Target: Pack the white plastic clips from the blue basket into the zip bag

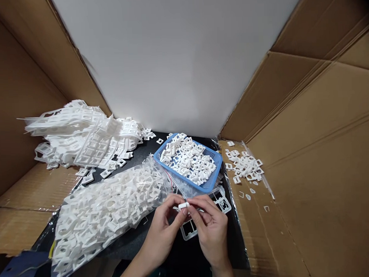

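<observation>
My left hand [164,229] and my right hand [211,225] meet over the black work surface [188,255], both pinching one small white plastic piece [183,205] between fingertips. A white plastic frame strip [189,231] lies just under the hands. A blue basket [214,182] filled with small white square parts sits right behind the hands. A clear plastic bag [105,210] stuffed with the same white parts lies to the left of my left hand.
A pile of white plastic frame sheets [81,138] lies at the back left. Loose white parts [244,165] lie scattered on cardboard [266,232] at the right. Cardboard walls [323,129] stand on both sides, with a white wall behind.
</observation>
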### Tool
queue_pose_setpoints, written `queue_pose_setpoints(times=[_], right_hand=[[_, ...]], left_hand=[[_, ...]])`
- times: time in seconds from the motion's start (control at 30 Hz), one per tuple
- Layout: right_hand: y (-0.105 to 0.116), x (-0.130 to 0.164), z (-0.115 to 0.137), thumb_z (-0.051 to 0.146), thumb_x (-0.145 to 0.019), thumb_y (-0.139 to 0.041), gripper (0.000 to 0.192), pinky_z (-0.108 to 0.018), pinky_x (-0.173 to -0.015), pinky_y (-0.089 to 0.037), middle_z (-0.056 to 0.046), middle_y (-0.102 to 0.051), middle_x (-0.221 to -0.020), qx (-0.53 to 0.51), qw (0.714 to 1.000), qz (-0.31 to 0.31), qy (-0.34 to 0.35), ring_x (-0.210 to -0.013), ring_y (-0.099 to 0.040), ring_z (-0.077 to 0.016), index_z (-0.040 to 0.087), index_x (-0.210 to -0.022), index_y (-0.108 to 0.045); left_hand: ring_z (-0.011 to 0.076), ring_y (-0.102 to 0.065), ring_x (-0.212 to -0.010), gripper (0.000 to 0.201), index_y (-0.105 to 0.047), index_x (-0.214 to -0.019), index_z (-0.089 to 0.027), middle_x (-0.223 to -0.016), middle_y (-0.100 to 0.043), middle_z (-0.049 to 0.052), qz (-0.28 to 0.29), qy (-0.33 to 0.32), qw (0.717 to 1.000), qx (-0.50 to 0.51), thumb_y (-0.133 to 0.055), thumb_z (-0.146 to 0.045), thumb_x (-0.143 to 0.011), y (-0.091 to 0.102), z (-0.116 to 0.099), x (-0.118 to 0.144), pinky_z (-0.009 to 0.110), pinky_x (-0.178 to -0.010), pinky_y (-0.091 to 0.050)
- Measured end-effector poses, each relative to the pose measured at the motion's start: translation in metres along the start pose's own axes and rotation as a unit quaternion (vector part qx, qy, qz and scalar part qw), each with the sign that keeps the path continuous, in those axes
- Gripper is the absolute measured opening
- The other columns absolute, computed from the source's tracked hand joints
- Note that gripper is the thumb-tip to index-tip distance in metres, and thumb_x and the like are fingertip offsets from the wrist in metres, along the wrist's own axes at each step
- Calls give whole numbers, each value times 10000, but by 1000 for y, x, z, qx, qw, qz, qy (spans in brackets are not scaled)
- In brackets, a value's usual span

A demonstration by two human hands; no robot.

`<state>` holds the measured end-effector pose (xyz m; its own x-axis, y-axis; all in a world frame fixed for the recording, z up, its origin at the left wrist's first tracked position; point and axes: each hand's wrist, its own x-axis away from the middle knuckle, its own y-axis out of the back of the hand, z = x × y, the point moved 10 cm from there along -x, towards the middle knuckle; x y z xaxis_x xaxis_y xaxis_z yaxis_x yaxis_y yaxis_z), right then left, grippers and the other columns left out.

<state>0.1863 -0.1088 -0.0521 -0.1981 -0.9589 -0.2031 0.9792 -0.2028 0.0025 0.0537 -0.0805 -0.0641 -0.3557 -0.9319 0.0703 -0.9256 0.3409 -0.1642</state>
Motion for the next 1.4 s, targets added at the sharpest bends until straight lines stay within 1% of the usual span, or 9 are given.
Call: queue_pose_setpoints(times=[0.13,0.3,0.53,0.73,0.87,0.97,1.1,1.2,1.4], right_hand=[[-4,0,0,242,-1053,-652,196,-290,-880,-649,-83,-716,-1107,12,1000,7,-7,-1044,-751,-209,264,-1190,-790],[-6,1,4,240,-1043,-654,208,-301,-858,-659,-98,-752,-1073,24,1000,5,-6,-1003,-769,-223,237,-1183,-807],[1,1,0,305,-1013,-700,195,-333,-818,-680,-135,-813,-1038,-2,998,-33,-44,-956,-804,-269,186,-1070,-843],[2,4,-5,303,-1013,-708,130,-284,-783,-665,-101,-796,-987,6,997,-63,-45,-887,-794,-224,195,-1040,-776],[-5,4,-6,307,-1010,-716,110,-256,-721,-648,-63,-770,-891,-39,997,-40,-47,-818,-779,-199,201,-982,-720],[-7,5,-7,300,-1028,-686,108,-248,-719,-641,-55,-759,-896,-25,998,-28,-42,-812,-767,-185,202,-992,-718],[-2,9,-4,230,-1024,-663,48,-258,-754,-639,-66,-742,-988,61,997,-39,0,-914,-757,-199,218,-1022,-710],[-1,11,1,187,-1015,-646,88,-281,-789,-639,-89,-730,-1095,108,993,-28,37,-1050,-738,-227,230,-1025,-722],[5,14,-10,235,-1038,-641,143,-282,-791,-641,-104,-746,-1142,97,995,-32,5,-1072,-744,-230,243,-1080,-777]], left_hand=[[226,-577,-1142,183,-705,-1025,-215,-1206,-567,65,-21,-17,1000,-9,-701,-397,-1038,3,-2,0,280,-971,-458],[221,-552,-1096,178,-697,-1016,-215,-1161,-522,61,-16,-10,1000,19,-695,-391,-1040,1,2,3,285,-957,-464],[225,-535,-1101,212,-751,-999,-201,-1225,-441,72,11,21,995,94,-743,-413,-995,-3,6,3,292,-954,-512],[219,-546,-1124,229,-782,-917,-176,-1216,-483,83,43,71,986,143,-771,-399,-970,-7,10,7,286,-1007,-508],[231,-544,-1192,248,-781,-888,-187,-1195,-564,92,50,97,980,165,-810,-429,-932,-5,19,13,286,-1073,-484],[244,-569,-1210,271,-773,-864,-180,-1200,-613,102,49,112,978,167,-805,-439,-937,-5,25,14,300,-1086,-491],[266,-591,-1296,264,-820,-967,-190,-1379,-633,103,28,120,981,152,-727,-432,-1009,-2,29,10,337,-1159,-455],[292,-573,-1374,277,-848,-1094,-220,-1452,-654,104,0,108,984,140,-724,-453,-1011,4,33,7,401,-1248,-382],[346,-549,-1447,306,-847,-1197,-254,-1496,-668,118,-27,74,991,111,-789,-444,-964,7,35,6,487,-1267,-385]])
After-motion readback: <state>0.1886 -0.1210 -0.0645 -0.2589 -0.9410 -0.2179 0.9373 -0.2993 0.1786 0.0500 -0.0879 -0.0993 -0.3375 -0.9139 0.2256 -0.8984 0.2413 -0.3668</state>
